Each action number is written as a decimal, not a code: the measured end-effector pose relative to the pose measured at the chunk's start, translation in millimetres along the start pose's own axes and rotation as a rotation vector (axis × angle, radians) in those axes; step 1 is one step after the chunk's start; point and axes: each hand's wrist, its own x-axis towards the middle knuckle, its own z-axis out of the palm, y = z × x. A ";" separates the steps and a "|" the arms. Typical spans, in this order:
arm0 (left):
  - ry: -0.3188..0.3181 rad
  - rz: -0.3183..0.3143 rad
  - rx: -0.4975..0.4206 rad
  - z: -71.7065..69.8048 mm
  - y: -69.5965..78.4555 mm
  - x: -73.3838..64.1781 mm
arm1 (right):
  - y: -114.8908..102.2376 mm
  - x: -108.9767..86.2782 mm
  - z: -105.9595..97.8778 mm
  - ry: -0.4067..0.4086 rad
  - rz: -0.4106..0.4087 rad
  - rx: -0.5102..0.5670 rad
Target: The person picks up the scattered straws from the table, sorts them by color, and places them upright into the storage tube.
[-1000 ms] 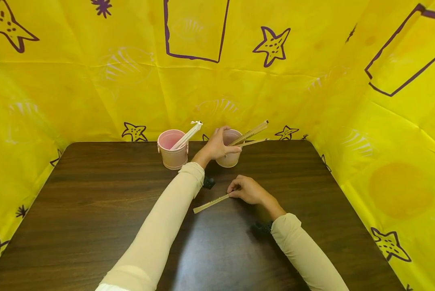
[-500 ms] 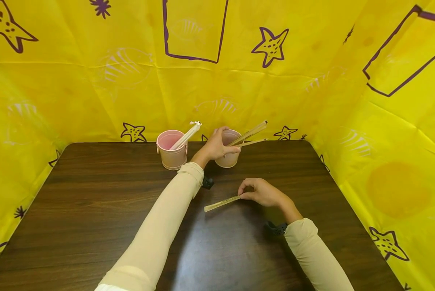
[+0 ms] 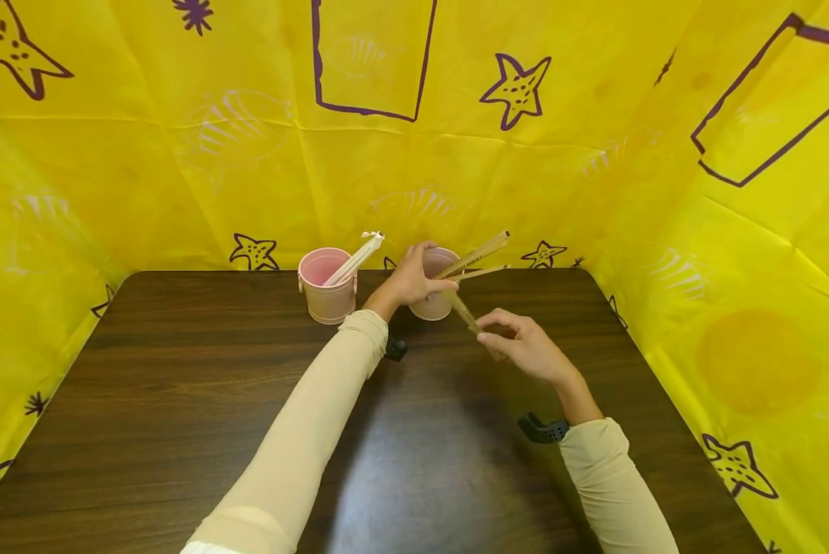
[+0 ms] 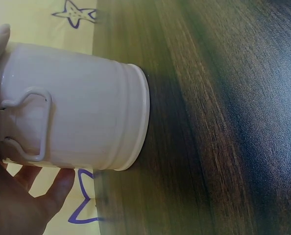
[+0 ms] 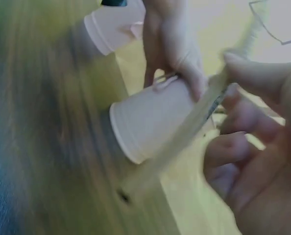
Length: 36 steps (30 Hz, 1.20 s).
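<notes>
At the back of the table, my left hand (image 3: pixel 409 278) grips a small pink pail (image 3: pixel 431 309) near its rim. In the left wrist view, thumb and fingers lie around that upright pail (image 4: pixel 82 107), beside its wire handle. Several brown paper-wrapped straws (image 3: pixel 482 252) lean out of it to the right. My right hand (image 3: pixel 525 348) pinches another wrapped straw (image 3: pixel 465 312) between thumb and fingers, tilted in front of the pail's right side. The right wrist view shows this straw (image 5: pixel 180 137) blurred, crossing in front of the pail; whether they touch I cannot tell.
A second pink pail (image 3: pixel 331 304) stands to the left, with white-wrapped straws (image 3: pixel 353 263) leaning out of it. The dark wooden table (image 3: pixel 213 400) meets a yellow printed sheet (image 3: pixel 359 169) behind the pails and at both sides.
My right hand has moved right, then up toward the pail. Its straw has swung from pointing left, low over the table, to pointing up and left. My left hand stays on the pail.
</notes>
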 end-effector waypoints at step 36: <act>0.020 0.018 0.004 2.2 -0.1 0.0 | -34.1 86.9 4.9 0.817 -0.052 0.128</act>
